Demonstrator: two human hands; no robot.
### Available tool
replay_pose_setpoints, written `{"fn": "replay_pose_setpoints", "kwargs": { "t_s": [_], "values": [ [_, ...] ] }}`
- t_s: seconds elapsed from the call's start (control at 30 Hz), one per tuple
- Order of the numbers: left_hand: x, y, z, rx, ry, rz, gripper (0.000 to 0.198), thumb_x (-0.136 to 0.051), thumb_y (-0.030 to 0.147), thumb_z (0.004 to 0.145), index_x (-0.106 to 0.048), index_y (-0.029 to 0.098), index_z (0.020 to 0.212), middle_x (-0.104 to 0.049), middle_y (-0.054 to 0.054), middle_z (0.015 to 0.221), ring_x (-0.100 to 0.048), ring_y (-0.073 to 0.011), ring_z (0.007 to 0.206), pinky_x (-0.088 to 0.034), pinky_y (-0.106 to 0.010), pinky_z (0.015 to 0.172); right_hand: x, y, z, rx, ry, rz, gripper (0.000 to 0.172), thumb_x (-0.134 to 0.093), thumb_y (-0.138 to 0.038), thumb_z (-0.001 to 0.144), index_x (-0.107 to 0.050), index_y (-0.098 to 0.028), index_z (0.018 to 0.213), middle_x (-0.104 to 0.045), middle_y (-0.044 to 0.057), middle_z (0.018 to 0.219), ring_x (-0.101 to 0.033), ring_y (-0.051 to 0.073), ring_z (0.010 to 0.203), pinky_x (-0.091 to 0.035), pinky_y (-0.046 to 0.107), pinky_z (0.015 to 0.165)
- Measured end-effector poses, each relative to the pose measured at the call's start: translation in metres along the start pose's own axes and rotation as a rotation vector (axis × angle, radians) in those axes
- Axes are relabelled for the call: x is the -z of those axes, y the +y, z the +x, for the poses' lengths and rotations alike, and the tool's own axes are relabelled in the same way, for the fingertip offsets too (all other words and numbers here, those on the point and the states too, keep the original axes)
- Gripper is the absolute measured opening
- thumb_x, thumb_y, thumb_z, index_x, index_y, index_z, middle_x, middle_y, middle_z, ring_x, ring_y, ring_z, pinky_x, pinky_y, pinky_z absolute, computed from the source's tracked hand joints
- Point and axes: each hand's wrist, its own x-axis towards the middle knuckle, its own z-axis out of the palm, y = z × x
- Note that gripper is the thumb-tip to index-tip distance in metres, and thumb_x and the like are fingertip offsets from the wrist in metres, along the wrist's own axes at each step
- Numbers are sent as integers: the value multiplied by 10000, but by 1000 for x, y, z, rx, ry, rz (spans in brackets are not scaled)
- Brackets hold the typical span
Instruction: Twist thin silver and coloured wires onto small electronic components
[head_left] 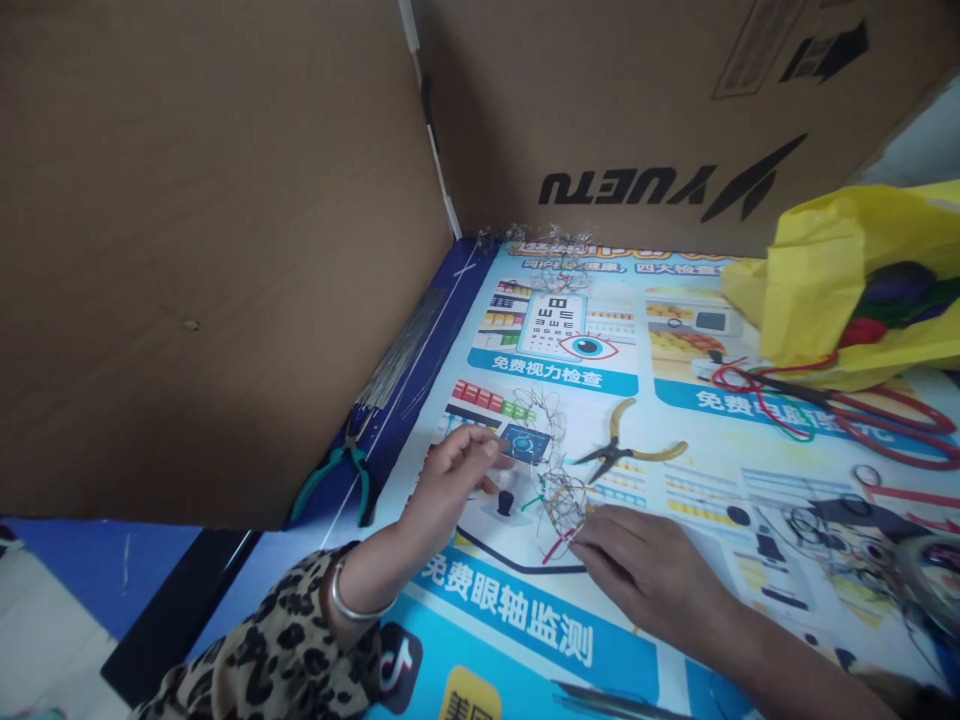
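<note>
A tangled thin-wire piece (564,500) with green and pink bits lies on the printed sheet between my hands. My right hand (637,560) is closed, its thumb and fingers pinching the wire at the piece's lower right side. To the left, my left hand (457,475) has thumb and forefinger pressed together near the wire's upper part. Whether a fine strand is between them is too small to make out. Yellow-handled pliers (619,448) lie spread just beyond the wire. Teal-handled pliers (341,465) rest by the cardboard at the left.
Cardboard walls (210,260) rise at left and back. Straight wires (401,350) lie along the left wall; more tangled wire (562,262) sits at the back. On the right are a yellow bag (817,280), red-handled scissors (892,425), loose wire (814,525) and a round container (934,570).
</note>
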Motion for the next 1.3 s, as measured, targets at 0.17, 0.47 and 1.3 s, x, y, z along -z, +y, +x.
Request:
{"fn": "replay_pose_setpoints", "kwargs": {
  "t_s": [0.17,0.47,1.3],
  "values": [
    [-7,0,-1,-82,53,170,240,-636,398,761,-595,162,760,-522,24,647,-455,-81,580,-358,-189,526,-2,2,-2,11,4,-24,145,-469,-199,898,-604,-190,845,-660,32,757,-615,139,695,-473,247,639],
    [-21,-3,8,-7,83,-2,223,-632,360,762,-571,151,716,-443,61,506,-367,-49,461,-276,-170,451,-5,4,-4,-52,-16,77,84,-506,-185,879,-586,-192,856,-657,27,754,-603,138,688,-453,244,627],
    [-22,0,-5,-104,156,-275,194,-687,270,743,-570,162,855,-487,70,581,-412,-21,476,-319,-139,450,7,-3,8,-841,82,735,195,-623,-354,753,-586,-169,707,-544,-30,568,-473,80,491,-386,202,483]
  ]
}}
